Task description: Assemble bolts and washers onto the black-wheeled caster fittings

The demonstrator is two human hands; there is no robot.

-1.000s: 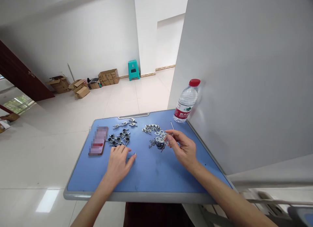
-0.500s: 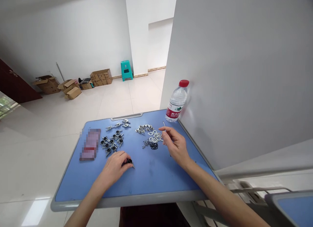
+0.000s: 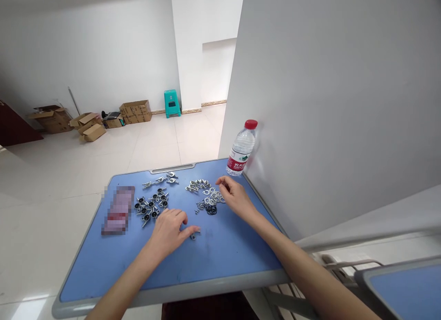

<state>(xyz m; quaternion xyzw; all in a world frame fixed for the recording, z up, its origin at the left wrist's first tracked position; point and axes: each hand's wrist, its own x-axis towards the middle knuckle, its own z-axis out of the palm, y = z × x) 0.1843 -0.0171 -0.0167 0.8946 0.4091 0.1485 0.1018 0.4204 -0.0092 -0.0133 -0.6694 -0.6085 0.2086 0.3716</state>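
Observation:
My left hand (image 3: 170, 230) is over the front middle of the blue table, thumb and fingers apart. A small metal fitting (image 3: 193, 236) lies at its thumb tip, partly covered by it. My right hand (image 3: 234, 193) is beside the flat metal plates (image 3: 211, 200), its fingers curled together; anything between them is hidden. Left of those plates are small silver pieces (image 3: 200, 205), and below them black rings (image 3: 211, 210). Metal fittings with black round centres (image 3: 151, 204) lie in a group past my left hand. Several forked metal pieces (image 3: 160, 180) sit farther back.
Shiny metal parts (image 3: 197, 185) are grouped near the back of the table (image 3: 220, 260). A water bottle (image 3: 240, 150) stands at the back right corner, by a grey partition (image 3: 327, 127). A blurred purple item (image 3: 119, 209) lies left. Cardboard boxes (image 3: 135, 112) and a teal stool (image 3: 171, 104) are beyond.
My left hand has opened from around a black-centred fitting, and its thumb now reaches right. The thin rod seen at my right fingers is no longer visible. The view has shifted slightly.

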